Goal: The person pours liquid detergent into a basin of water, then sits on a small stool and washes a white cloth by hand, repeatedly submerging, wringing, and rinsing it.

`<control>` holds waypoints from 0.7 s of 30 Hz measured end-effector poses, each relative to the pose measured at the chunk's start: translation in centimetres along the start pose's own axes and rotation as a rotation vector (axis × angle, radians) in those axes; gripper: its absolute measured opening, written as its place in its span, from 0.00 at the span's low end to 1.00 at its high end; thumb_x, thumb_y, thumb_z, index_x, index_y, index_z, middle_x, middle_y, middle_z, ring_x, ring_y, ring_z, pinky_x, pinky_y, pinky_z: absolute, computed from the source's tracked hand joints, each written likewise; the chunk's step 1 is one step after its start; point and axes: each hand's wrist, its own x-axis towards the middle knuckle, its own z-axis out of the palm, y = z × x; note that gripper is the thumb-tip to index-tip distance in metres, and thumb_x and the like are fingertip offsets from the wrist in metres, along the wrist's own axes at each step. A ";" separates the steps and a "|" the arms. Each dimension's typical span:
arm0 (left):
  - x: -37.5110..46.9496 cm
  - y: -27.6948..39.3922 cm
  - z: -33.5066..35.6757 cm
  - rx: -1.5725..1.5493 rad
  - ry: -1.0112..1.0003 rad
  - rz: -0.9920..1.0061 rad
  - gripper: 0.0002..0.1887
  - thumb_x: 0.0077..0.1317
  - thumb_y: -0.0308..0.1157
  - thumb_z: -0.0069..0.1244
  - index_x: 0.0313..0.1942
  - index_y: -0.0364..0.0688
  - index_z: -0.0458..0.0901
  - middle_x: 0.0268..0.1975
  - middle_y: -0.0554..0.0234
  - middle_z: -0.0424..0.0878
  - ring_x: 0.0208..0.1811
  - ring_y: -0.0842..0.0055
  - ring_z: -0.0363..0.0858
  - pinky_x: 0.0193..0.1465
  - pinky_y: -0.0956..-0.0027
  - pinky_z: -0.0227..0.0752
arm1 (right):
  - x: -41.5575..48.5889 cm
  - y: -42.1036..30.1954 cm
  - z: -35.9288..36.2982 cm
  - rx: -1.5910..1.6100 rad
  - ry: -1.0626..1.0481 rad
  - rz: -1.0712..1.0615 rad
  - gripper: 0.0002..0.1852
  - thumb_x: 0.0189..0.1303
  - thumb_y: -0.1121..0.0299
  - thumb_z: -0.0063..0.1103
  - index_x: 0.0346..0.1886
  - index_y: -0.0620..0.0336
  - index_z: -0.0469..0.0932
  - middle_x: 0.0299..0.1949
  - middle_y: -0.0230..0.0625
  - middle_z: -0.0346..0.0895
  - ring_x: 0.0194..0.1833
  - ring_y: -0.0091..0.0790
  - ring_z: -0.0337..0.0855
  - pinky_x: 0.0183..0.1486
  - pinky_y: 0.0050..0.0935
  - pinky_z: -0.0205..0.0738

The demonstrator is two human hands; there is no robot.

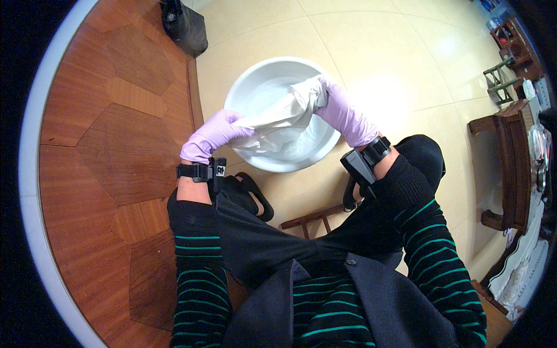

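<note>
A wet-looking white cloth (pixel 285 114) is stretched between my two hands above a round white plastic basin (pixel 278 167). My left hand (pixel 219 130), in a lilac glove, grips its lower left end near the basin's rim. At the upper right, my right hand (pixel 341 108), gloved alike, holds the bunched other end. Between the hands the cloth looks loosely gathered, and a fold hangs down by the left hand. Water (pixel 304 141) stands in the basin, which rests on the tiled floor between my feet.
A wooden panelled surface (pixel 117 148) runs along the left side. Near its far end is a black bag (pixel 187 30). A wooden rung (pixel 317 217) shows below me, between my legs. Dark wooden furniture (pixel 504 169) and small green folding stools (pixel 500 82) stand at the right.
</note>
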 end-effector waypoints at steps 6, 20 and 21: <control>1.9 -1.5 -0.5 -0.494 0.289 0.211 0.17 0.71 0.45 0.47 0.46 0.41 0.81 0.35 0.72 0.83 0.33 0.87 0.76 0.40 0.79 0.70 | 1.2 -0.2 0.9 1.241 0.163 0.553 0.18 0.58 0.74 0.60 0.53 0.63 0.74 0.45 0.35 0.79 0.46 0.32 0.80 0.49 0.30 0.75; 3.1 -0.7 -1.0 -0.781 0.894 0.261 0.17 0.74 0.42 0.42 0.38 0.39 0.81 0.32 0.69 0.82 0.29 0.82 0.78 0.32 0.76 0.72 | 0.3 -2.4 0.3 0.543 0.113 0.510 0.19 0.71 0.57 0.47 0.51 0.62 0.78 0.42 0.33 0.80 0.41 0.26 0.76 0.45 0.26 0.71; 3.3 -0.6 -1.1 -0.764 0.943 0.248 0.16 0.74 0.42 0.42 0.38 0.39 0.81 0.32 0.68 0.82 0.30 0.82 0.78 0.33 0.76 0.73 | 0.3 -2.4 0.3 0.550 0.117 0.519 0.19 0.71 0.57 0.47 0.50 0.62 0.78 0.41 0.33 0.80 0.40 0.26 0.75 0.44 0.26 0.70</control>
